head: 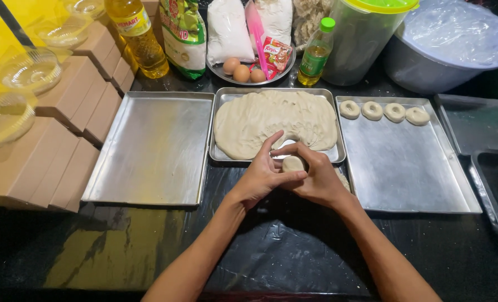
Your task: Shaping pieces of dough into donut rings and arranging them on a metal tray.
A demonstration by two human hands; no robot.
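Both hands, left hand (262, 177) and right hand (315, 178), pinched a small dough ball (292, 163) above the bench (293, 251). Four dough rings (383, 111) lay on the right tray (405, 168); most of the flat dough sheet (276, 122) remained uncut, left tray (154, 148) bare.

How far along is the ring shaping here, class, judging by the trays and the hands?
Done: four dough rings lie in a row at the back of the right tray. In hand: the left hand and right hand together hold a small dough piece. Left: most of the flat dough sheet in the middle tray, and the left tray holds nothing.
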